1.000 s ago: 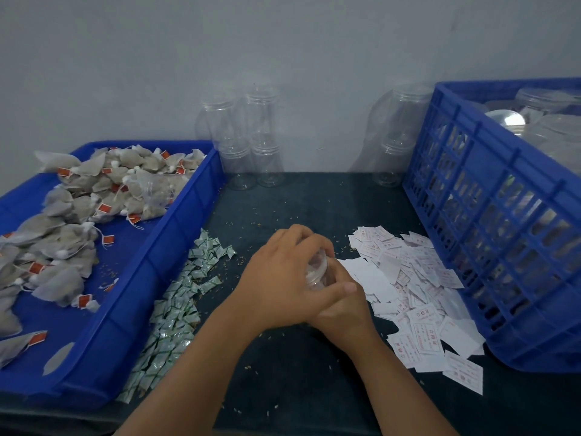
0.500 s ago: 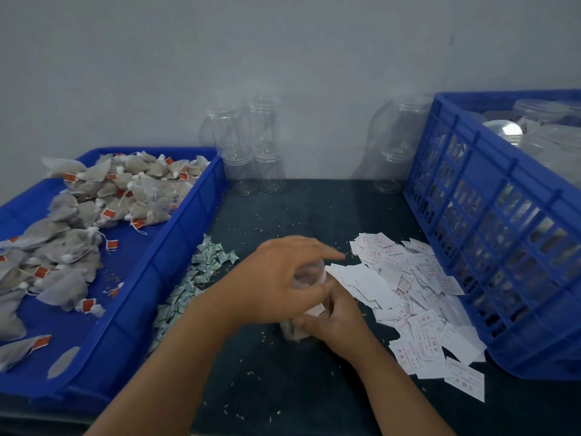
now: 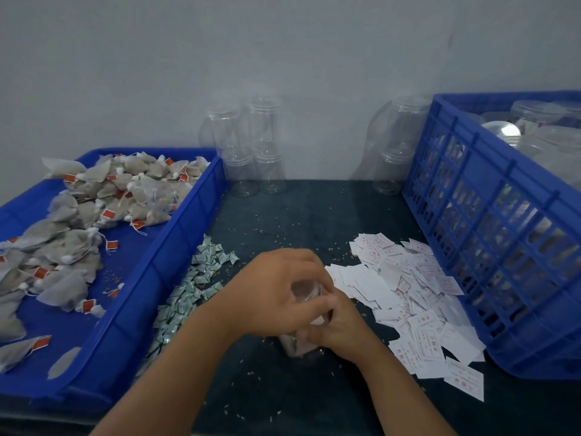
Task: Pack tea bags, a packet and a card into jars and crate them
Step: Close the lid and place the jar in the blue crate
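A clear jar point(image 3: 305, 290) stands on the dark table in the middle, with tea bags inside showing at its base point(image 3: 291, 345). My left hand point(image 3: 276, 294) curls over its top from the left. My right hand point(image 3: 341, 328) grips its lower right side, and a bit of white card point(image 3: 317, 321) shows between the fingers. Tea bags point(image 3: 78, 234) fill the blue tray point(image 3: 163, 278) on the left. Green packets point(image 3: 188, 287) lie beside the tray. White cards point(image 3: 405, 287) are heaped to the right of my hands.
A tall blue crate point(image 3: 490, 247) with lidded jars point(image 3: 534, 114) inside stands at the right. Empty clear jars point(image 3: 251, 152) are stacked against the back wall, and two more point(image 3: 393, 158) beside the crate. Loose grains dot the table.
My left fingers, stretched out over the jar half a second ago, have curled back onto its top. The jar and my right hand stay in place.
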